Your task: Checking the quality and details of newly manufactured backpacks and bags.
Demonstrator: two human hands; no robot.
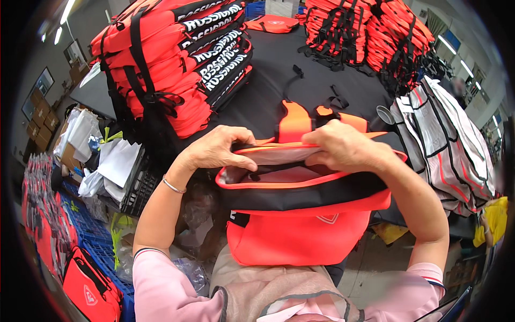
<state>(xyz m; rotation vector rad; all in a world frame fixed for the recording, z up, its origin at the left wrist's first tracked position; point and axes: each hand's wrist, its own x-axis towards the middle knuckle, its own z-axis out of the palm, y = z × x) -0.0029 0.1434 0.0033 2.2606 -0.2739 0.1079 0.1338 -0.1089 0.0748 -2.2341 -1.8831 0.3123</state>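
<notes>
A red-orange and black backpack [300,236] hangs over the near table edge against my lap, its top opening gaping toward me. The pale grey lining shows inside. My left hand [222,147] grips the left end of the opening's far edge, fingers curled outside and thumb toward the inside. At the right part of the same edge, my right hand [343,147] is closed on the fabric, its fingertips partly hidden. Orange shoulder straps [295,122] lie on the table just beyond the opening.
Stacked red-orange backpacks [171,64] rise at the left of the black table [273,59], with more piles [359,32] at the far right. Grey-white unfinished bags [440,145] lie at right. Blue crates [102,257] and a red bag [91,284] stand lower left. Someone in yellow [491,220] is at far right.
</notes>
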